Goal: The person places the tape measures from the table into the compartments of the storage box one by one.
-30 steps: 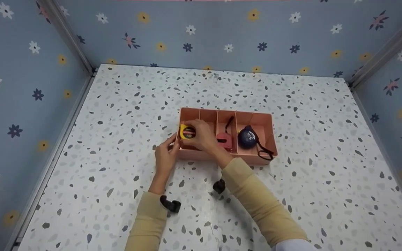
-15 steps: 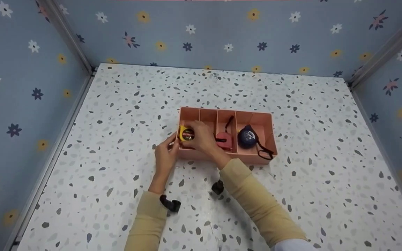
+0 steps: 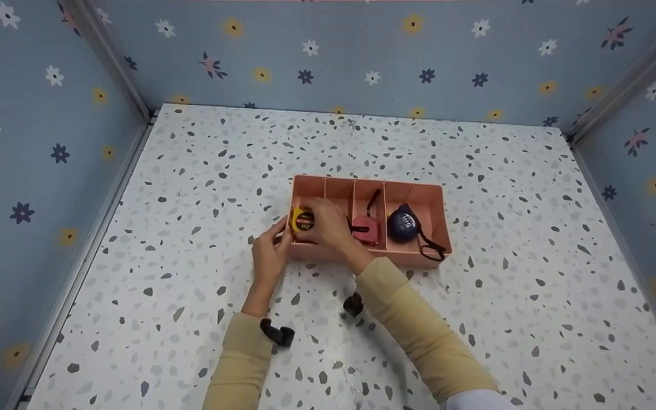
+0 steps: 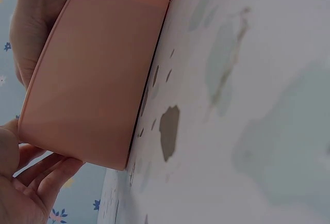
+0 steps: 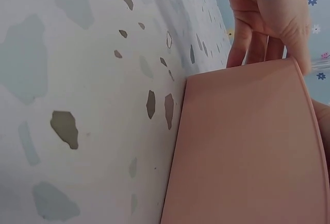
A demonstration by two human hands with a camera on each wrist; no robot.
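Observation:
In the head view, a pink divided organizer box (image 3: 328, 253) sits on the speckled tabletop. My right hand (image 3: 331, 225) reaches into its leftmost compartment and grips a yellow-and-black tape measure (image 3: 304, 221), its round label facing up. My left hand (image 3: 270, 253) holds the left end of the box, thumb by the rim and fingers against the outer wall; the left wrist view shows those fingers (image 4: 56, 177) on the end wall. A pink tape measure (image 3: 366, 229) with a black strap lies in a middle compartment. A dark blue tape measure (image 3: 403, 224) lies in the wide right compartment.
The white speckled tabletop (image 3: 504, 319) surrounds the box. Blue flowered panels (image 3: 351, 51) stand behind it and at both sides, with metal posts (image 3: 111, 51) at the corners. Black wrist mounts (image 3: 278, 332) are on both forearms.
My right hand has lowered the yellow tape measure slightly toward the front of the left compartment and turned it a little. My left hand has stayed at the box's end.

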